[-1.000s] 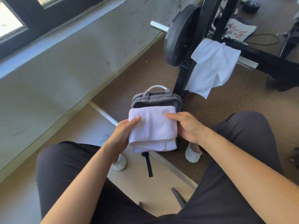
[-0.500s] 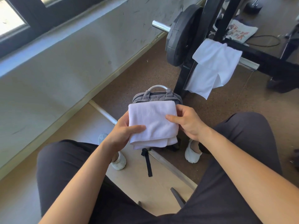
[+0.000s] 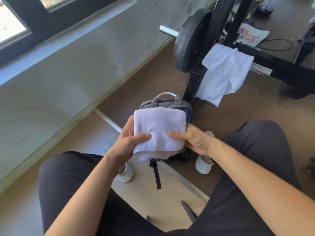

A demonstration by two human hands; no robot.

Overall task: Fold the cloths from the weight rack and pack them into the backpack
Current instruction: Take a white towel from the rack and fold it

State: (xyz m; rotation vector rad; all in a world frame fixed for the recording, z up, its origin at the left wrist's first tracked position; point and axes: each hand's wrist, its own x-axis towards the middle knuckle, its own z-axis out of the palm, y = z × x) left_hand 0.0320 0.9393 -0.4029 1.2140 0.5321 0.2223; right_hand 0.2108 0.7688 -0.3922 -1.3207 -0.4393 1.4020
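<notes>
The left hand (image 3: 126,143) pinches the left edge of a folded white cloth (image 3: 158,126), thumb laid across the top and fingers tucked out of sight beneath. The right hand (image 3: 196,140) grips the right edge the same way. Between them the cloth hangs in the air, flat and square, just above the grey backpack (image 3: 163,102) that stands on the floor against the foot of the weight rack (image 3: 216,17).

The fold looks done, so packing is probably next, and that is where trouble could come. The lower layers sag loose along the near edge, and only the two thumbs pin them; if the grip loosens on the way down, the fold may fall open. The cloth also looks about as wide as the bag (its opening is hidden under the cloth, so I cannot tell how far it gapes), and a corner could catch on the rim and bunch up.

Counted: two cloths, one in the hands and one other cloth (image 3: 225,72) draped unfolded over the rack's bar; one backpack; one weight plate (image 3: 189,43) in view.
</notes>
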